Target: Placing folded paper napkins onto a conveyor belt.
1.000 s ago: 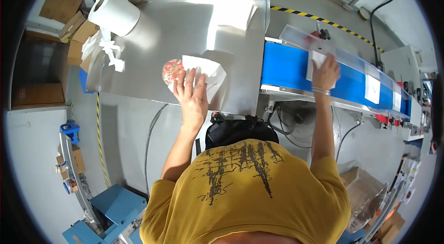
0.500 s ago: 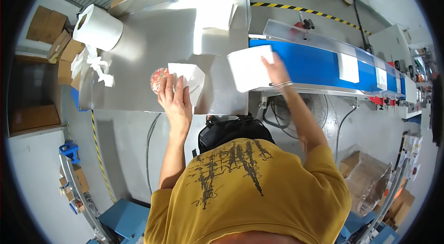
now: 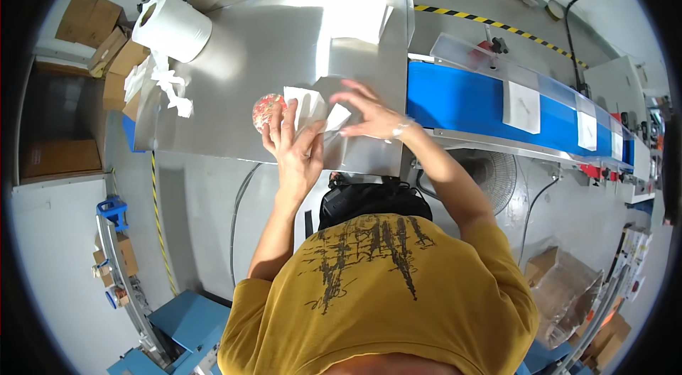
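Observation:
My left hand (image 3: 295, 151) lies flat with fingers spread on a small stack of white sheets (image 3: 307, 101) on the steel table (image 3: 227, 55). Just left of my fingertips a round red patterned item (image 3: 265, 111) touches the stack. My right hand (image 3: 371, 118) hovers over the right side of the stack, fingers fanned, pinching a pale flat sheet (image 3: 338, 116) between thumb and fingers. That sheet hangs low over the stack, with part of it in shadow.
A large paper roll (image 3: 170, 25) and crumpled tissue (image 3: 167, 82) sit at the table's left end. To the right runs a blue conveyor belt (image 3: 462, 101) carrying white sheets (image 3: 522, 106). A fan (image 3: 491, 170) stands under it. Cardboard boxes (image 3: 92, 20) are stacked at the left.
My right hand took a white sheet off the conveyor and swung it left to the stack on the table. My left hand stayed on the stack.

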A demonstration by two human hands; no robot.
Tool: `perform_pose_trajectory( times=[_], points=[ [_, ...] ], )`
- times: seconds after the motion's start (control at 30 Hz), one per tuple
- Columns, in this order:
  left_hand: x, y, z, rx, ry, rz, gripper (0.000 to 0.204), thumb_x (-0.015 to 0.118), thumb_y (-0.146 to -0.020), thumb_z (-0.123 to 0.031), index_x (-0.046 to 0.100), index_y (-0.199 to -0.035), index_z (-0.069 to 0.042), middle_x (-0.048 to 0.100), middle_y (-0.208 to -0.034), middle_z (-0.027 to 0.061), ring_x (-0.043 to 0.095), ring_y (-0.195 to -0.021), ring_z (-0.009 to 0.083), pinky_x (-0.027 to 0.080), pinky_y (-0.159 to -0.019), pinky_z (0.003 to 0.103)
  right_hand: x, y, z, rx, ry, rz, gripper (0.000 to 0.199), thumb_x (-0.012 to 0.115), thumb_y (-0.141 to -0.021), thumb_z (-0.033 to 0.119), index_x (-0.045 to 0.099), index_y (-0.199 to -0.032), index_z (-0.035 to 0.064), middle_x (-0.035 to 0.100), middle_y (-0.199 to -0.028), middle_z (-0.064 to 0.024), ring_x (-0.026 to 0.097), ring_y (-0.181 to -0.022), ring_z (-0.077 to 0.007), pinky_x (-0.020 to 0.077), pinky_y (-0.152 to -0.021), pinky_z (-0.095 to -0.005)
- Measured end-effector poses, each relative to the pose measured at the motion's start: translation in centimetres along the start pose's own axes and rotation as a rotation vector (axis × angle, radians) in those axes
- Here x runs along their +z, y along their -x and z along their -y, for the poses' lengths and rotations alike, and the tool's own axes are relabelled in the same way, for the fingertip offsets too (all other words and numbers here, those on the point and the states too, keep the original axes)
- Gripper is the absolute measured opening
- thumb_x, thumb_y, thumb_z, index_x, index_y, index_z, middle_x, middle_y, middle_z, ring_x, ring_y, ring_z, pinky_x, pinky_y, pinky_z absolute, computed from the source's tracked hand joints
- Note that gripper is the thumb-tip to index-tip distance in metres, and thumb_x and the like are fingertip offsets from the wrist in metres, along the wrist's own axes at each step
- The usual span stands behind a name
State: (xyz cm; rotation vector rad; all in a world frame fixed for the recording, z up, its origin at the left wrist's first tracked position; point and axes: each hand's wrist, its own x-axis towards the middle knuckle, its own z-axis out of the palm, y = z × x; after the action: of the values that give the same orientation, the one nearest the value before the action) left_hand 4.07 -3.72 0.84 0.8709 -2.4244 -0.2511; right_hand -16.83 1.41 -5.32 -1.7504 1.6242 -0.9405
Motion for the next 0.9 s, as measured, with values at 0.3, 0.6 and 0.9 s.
perform_pose_trajectory(
  times=[0.3,0.6,0.9],
  points=[
    [0.8,-0.4,2.2,-0.046,-0.054,-0.099,0.035,0.065,-0.082,-0.003,0.062,-0.116,-0.006,0.051,-0.132,0.0129,0.044,-0.123,0.0331,0.036,-0.098,0.047,-3.2,11.8,-19.8,0.402,0.366,-0.548,0.035,0.052,-0.088,0.009,0.054,-0.123,0.0104,0.059,-0.094,-0.0201,0.058,-0.069,-0.0315,0.0487,-0.079,-0.0419],
    [0.5,0.3,2.2,-0.037,-0.048,-0.101,0.029,0.067,-0.078,-0.003,0.069,-0.106,-0.011,0.051,-0.13,0.0104,0.042,-0.125,0.0322,0.029,-0.103,0.05,-8.1,6.8,-5.0,0.151,0.479,-0.626,0.052,0.078,-0.07,0.025,0.058,-0.115,0.0081,0.061,-0.109,-0.0152,0.053,-0.108,-0.0314,0.0428,-0.089,-0.0413],
    [-0.9,-0.6,3.0,-0.214,-0.055,-0.014,0.069,0.075,-0.074,-0.03,0.046,-0.132,-0.006,0.057,-0.122,0.0122,0.051,-0.107,0.0302,0.036,-0.091,0.045,0.9,-0.2,-1.8,0.119,-0.557,-0.127,0.042,0.071,-0.084,0.026,0.053,-0.115,0.0031,0.06,-0.109,-0.0103,0.057,-0.1,-0.0192,0.0473,-0.085,-0.0309]
  ],
)
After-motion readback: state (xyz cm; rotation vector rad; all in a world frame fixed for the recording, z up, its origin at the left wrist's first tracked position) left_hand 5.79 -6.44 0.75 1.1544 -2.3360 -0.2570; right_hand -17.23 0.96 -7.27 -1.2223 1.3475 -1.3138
